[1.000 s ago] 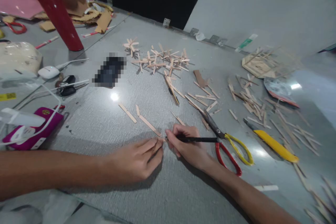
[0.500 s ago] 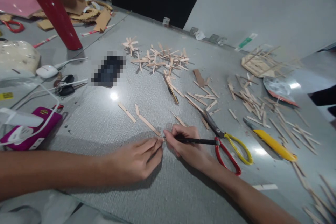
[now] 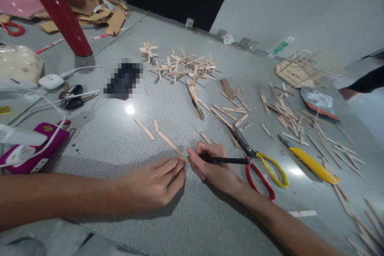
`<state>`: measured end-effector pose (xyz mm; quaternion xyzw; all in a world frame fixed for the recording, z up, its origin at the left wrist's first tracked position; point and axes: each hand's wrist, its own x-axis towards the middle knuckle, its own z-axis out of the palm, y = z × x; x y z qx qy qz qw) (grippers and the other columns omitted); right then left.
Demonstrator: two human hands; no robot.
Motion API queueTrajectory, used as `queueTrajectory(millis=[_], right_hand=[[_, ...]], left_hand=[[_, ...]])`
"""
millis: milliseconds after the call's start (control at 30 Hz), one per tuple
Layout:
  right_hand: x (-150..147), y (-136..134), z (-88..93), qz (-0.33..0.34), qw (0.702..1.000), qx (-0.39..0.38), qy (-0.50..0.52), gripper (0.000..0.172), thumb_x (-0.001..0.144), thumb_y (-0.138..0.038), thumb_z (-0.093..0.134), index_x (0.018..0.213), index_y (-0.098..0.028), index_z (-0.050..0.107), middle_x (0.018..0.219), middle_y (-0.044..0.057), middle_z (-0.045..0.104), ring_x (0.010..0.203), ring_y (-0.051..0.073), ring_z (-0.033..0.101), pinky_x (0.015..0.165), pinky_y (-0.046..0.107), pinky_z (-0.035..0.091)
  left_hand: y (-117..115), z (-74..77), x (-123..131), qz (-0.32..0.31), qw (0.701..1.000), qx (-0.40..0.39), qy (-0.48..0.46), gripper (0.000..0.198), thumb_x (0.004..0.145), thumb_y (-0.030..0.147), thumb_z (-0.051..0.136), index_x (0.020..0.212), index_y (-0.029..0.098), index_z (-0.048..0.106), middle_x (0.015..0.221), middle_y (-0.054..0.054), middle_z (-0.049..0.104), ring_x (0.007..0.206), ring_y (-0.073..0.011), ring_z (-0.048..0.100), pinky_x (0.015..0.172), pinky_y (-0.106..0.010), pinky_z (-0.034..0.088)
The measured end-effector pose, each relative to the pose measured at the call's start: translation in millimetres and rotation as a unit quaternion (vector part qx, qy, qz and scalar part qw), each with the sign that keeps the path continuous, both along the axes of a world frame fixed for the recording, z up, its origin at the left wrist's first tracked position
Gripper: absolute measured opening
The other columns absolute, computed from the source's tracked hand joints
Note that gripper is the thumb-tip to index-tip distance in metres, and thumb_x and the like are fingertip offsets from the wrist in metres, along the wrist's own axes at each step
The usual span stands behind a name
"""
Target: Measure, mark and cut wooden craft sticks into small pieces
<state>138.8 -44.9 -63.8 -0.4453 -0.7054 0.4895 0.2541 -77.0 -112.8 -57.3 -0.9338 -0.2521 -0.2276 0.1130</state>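
My left hand (image 3: 160, 182) rests low over the table, its fingertips pinched on a small wooden stick piece (image 3: 186, 160) that is mostly hidden. My right hand (image 3: 216, 166) is closed around a slim black pen (image 3: 229, 161), its tip pointing left at that piece. Just beyond the fingertips lie a flat wooden stick (image 3: 170, 143) with a bent end and a shorter stick (image 3: 144, 129). Scissors (image 3: 252, 153) with one red and one yellow handle lie beside my right hand, blades partly apart.
Star-shaped stick clusters (image 3: 180, 68) lie farther back. A yellow utility knife (image 3: 313, 166) and loose sticks (image 3: 288, 114) spread rightward, near a stick frame (image 3: 295, 74). On the left are a phone (image 3: 124, 80), a purple power strip (image 3: 49, 144) and a red bottle (image 3: 57, 12). Another person's arm (image 3: 366, 82) shows at right.
My hands, the pen and the stick piece stay almost in place. At the right edge, the other person's dark sleeve and hand have come farther into view.
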Motion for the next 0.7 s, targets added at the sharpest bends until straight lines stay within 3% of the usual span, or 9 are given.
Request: queueTrajectory(millis=[700], right_hand=[[1.0, 1.3, 4.3, 0.011, 0.996, 0.072, -0.045, 0.051, 0.098, -0.041, 0.062, 0.056, -0.023, 0.038, 0.047, -0.006, 0.04, 0.046, 0.01, 0.035, 0.045, 0.027, 0.028]], left_hand=[[-0.3, 1.4, 0.9, 0.007, 1.0, 0.001, 0.004, 0.028, 0.093, 0.004, 0.054, 0.114, -0.006, 0.07, 0.115, -0.027, 0.076, 0.108, -0.0291, 0.075, 0.102, -0.037, 0.059]])
